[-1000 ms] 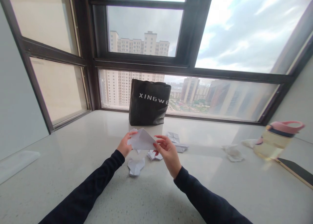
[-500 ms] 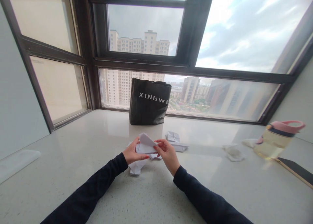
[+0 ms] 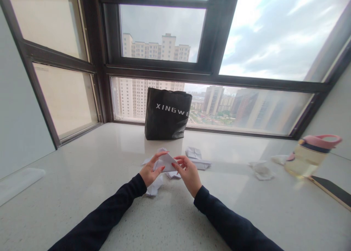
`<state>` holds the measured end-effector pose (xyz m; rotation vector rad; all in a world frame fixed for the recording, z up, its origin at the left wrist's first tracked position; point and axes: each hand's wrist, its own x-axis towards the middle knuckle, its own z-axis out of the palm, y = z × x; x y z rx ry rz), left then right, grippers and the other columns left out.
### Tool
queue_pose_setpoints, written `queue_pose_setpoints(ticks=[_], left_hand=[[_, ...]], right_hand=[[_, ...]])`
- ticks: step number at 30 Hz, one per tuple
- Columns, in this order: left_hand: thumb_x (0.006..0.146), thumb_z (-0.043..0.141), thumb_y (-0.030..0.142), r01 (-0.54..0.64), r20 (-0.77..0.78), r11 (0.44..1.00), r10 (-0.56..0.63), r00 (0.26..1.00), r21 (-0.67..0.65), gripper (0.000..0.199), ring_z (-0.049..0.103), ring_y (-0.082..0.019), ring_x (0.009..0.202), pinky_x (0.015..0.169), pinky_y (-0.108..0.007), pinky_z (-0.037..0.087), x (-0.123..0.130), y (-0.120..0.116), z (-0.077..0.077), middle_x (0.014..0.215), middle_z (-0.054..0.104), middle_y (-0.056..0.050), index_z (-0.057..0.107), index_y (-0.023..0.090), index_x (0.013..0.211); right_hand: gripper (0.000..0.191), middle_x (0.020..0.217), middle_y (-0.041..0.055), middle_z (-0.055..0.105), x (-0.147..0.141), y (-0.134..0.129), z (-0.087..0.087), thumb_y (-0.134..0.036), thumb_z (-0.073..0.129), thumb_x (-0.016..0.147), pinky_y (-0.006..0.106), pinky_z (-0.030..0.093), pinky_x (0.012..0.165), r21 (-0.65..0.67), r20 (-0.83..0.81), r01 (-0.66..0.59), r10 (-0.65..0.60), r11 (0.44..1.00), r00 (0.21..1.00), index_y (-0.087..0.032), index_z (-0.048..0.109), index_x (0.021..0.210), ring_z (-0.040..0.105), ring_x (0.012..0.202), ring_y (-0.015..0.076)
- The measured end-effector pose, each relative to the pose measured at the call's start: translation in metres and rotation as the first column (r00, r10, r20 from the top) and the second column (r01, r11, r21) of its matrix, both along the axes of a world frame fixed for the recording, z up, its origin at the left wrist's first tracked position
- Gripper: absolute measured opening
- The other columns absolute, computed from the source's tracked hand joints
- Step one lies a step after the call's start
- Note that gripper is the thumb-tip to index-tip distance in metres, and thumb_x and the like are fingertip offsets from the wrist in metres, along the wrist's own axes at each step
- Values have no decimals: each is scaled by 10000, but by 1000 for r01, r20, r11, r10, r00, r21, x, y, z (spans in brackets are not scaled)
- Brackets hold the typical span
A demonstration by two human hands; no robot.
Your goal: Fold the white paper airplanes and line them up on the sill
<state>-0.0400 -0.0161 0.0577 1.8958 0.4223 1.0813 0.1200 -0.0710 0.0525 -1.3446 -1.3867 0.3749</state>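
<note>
Between both hands is a sheet of folded white paper (image 3: 168,162), raised a little over the counter. My left hand (image 3: 150,170) grips its left side, fingers along the top edge and thumb across the front. On the right edge, my right hand (image 3: 188,172) pinches the paper between thumb and fingers. Below and around them lie other folded white papers: one piece (image 3: 154,187) under the left wrist, another (image 3: 173,175) under the held sheet, partly hidden. Just beyond my right hand are a square folded piece (image 3: 193,153) and a long folded piece (image 3: 202,164).
A black bag (image 3: 168,115) with white lettering stands by the window. To the right are a crumpled tissue (image 3: 262,170), a bottle with a pink lid (image 3: 308,156) and a dark phone-like slab (image 3: 333,190). A whitish flat object (image 3: 22,183) lies at the left on the speckled counter (image 3: 153,225).
My left hand has shifted slightly right and up, its fingers now over the paper's top edge and its thumb on the front. The sheet is turned more upright. My right hand has barely moved.
</note>
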Motion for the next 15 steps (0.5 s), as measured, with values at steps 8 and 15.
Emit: queue_pose_setpoints(ticks=[8,15], left_hand=[[698,543,193,-21,-32,1000,22,999,14,340,517,-206,901,842,-317,373,-2,0,3,1004,555,-61,511,174,1036],[698,567,405,-93,75,984,105,992,-154,826,552,-211,872,768,-338,424,-3,1,8,1135,493,-105,63,213,1324]], right_hand=[[382,791,58,587,1,2,-3,-462,553,678,300,399,616,19,40,69,-70,997,997,-160,586,911,506,704,179],[348,603,-2,557,-1,4,-3,-485,571,650,225,339,480,-72,-253,-205,181,976,950,-142,598,705,456,527,107]])
